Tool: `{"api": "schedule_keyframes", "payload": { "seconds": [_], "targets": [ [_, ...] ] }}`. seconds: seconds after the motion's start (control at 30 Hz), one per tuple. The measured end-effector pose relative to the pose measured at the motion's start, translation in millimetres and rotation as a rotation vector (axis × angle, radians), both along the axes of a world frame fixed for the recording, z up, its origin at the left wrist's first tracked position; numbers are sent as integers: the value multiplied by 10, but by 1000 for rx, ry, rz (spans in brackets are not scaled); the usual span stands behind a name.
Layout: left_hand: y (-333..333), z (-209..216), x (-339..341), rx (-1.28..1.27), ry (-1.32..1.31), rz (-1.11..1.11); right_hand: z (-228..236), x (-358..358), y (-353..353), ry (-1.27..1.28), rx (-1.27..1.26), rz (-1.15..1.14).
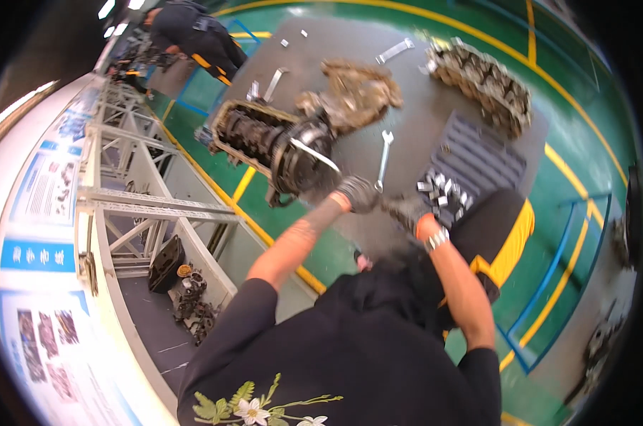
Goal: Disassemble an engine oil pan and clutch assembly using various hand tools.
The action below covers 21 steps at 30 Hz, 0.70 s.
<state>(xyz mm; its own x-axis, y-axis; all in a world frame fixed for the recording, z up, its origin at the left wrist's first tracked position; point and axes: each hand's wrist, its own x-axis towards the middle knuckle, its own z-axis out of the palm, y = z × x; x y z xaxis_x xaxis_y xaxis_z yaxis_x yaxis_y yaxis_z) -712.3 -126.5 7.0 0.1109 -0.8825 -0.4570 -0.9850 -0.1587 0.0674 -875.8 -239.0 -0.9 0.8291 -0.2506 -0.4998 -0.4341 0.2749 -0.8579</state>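
My left hand (357, 194), in a dark work glove, is closed near the table's front edge; what it holds, if anything, is hidden. Just to its right, my gloved right hand (407, 212) points toward it, its fingers too dark and blurred to read. An open engine block (254, 135) lies at the left of the table, with a round dark flywheel-like part (304, 160) at its near end. Across that part rests a pale metal bar (314, 154), ending close to my left hand. Beyond both hands a combination wrench (385, 160) lies on the table.
On the dark table (357, 42) are a brownish crumpled-looking cover (357, 96), a cylinder head (481, 85) and a ribbed tray (478, 156). Several small metal parts (446, 192) lie by my right hand. Another person (193, 39) bends over at the far left. A metal frame (154, 206) runs along the left.
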Motion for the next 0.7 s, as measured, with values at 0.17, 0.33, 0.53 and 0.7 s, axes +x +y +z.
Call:
{"api": "schedule_keyframes", "payload": {
  "seconds": [0.17,0.33,0.53,0.7],
  "targets": [
    [-524,34,256,-133,-4,-60,-142,-58,109,45,101,-193],
    [-439,517,152,-432,-4,157,-660,-129,288,79,88,-497],
    [645,140,-267,-472,-1017,-73,-426,-26,-44,-21,91,-541],
    [265,-286,-134,-388,-78,200,4,-20,-58,3,-238,-326]
  ]
}}
